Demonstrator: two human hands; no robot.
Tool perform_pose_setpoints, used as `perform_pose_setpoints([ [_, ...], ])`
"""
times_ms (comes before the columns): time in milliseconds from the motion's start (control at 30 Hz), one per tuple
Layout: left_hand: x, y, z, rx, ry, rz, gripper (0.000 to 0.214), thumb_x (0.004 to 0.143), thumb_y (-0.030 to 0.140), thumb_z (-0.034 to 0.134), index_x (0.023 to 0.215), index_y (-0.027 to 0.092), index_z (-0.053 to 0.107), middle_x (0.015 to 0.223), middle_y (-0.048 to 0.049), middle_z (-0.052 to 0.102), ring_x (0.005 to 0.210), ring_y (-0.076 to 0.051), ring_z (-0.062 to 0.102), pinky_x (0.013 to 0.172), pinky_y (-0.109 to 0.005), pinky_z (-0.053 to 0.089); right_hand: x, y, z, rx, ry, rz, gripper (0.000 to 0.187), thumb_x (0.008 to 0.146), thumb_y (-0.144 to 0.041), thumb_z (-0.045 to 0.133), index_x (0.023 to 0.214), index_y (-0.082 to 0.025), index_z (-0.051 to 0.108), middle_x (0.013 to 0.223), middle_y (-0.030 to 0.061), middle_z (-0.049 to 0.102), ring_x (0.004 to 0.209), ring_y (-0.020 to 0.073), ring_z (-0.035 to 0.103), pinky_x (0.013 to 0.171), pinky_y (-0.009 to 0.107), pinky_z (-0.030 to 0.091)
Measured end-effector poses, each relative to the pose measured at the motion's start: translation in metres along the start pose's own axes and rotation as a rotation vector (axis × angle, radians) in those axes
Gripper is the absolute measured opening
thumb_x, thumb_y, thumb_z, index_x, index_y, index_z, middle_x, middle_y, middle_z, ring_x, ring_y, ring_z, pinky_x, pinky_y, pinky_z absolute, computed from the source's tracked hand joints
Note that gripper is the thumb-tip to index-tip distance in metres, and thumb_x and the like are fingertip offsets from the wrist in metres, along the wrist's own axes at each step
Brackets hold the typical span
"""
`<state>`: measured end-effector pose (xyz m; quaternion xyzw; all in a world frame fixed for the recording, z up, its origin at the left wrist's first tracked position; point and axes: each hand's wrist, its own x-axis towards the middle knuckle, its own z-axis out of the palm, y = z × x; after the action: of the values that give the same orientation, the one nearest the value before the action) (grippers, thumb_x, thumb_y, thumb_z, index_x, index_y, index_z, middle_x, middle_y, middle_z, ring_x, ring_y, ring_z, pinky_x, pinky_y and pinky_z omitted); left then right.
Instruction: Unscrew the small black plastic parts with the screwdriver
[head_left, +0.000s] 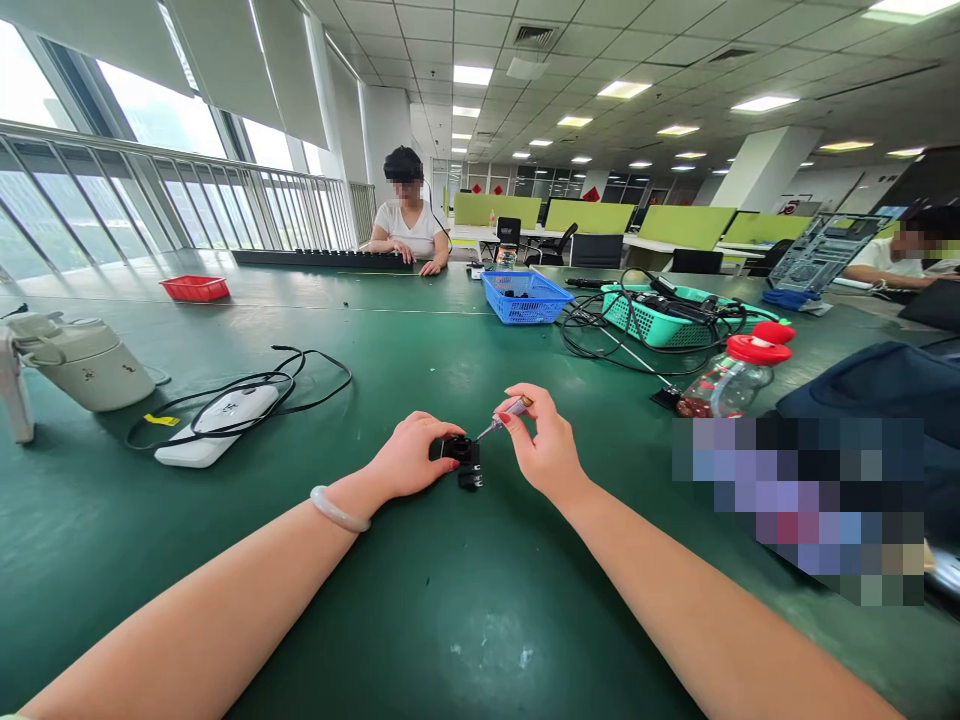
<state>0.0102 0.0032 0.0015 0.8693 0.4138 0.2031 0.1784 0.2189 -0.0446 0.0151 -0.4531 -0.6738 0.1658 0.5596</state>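
Observation:
My left hand (411, 456) is closed on a small black plastic part (466, 452), thumb and fingers on its left end. Metal-coloured bits show at the part's lower right; its exact kind cannot be made out. Between the fingers of my right hand (546, 448) is a small screwdriver (513, 408) with a translucent handle, tilted down to the left. Its thin shaft reaches the upper right side of the black part; whether the tip sits in a screw is too small to tell. Both hands are low over the green table (420, 590).
A white power bank (225, 425) with a black cable lies left, near a cream bottle (90, 365). Further off are a red tray (195, 289), a blue basket (526, 300) and a teal basket (660, 325) with cables. A jar (727, 380) stands right. A person (409, 225) sits opposite.

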Motion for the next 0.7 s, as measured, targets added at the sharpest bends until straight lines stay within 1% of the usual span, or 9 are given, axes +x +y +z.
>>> perform_pose_setpoints([
  [167,0.0001,0.0014,-0.0003,-0.007,-0.017,-0.011,0.038,0.075,0.033,0.065,0.113,0.029,0.065,0.103,-0.0032,0.069,0.109,-0.027,0.053,0.101,-0.044,0.041,0.0002,0.0034,0.002,0.036,-0.041,0.021,0.019,0.09,-0.031,0.051,0.109,-0.029,0.051,0.092,0.0023,0.068,0.085,0.0193,0.066,0.085,0.035,0.049],
  [367,0.0007,-0.0001,0.0004,-0.005,-0.017,-0.014,0.039,0.075,0.036,0.064,0.114,0.029,0.065,0.102,-0.0043,0.068,0.108,-0.027,0.054,0.1,-0.043,0.043,0.0037,0.0059,0.0006,0.14,-0.076,0.113,0.024,0.089,-0.029,0.049,0.113,-0.028,0.049,0.095,0.0025,0.068,0.087,0.0189,0.068,0.087,0.038,0.05],
  [533,0.0006,-0.0005,0.0004,0.007,-0.015,-0.014,0.04,0.075,0.037,0.064,0.115,0.029,0.065,0.103,-0.0045,0.068,0.108,-0.028,0.053,0.1,-0.044,0.042,0.0041,0.0084,0.0006,0.154,-0.024,0.135,0.027,0.088,-0.031,0.051,0.115,-0.028,0.048,0.094,0.0022,0.068,0.087,0.0192,0.068,0.087,0.039,0.049],
  [700,0.0003,-0.002,0.0009,0.011,-0.022,-0.02,0.041,0.076,0.038,0.065,0.115,0.03,0.064,0.103,-0.0041,0.068,0.108,-0.028,0.053,0.1,-0.043,0.042,0.0053,0.0101,0.0018,0.125,0.005,0.19,0.027,0.087,-0.035,0.053,0.113,-0.027,0.048,0.092,0.0021,0.067,0.087,0.02,0.068,0.086,0.039,0.049],
])
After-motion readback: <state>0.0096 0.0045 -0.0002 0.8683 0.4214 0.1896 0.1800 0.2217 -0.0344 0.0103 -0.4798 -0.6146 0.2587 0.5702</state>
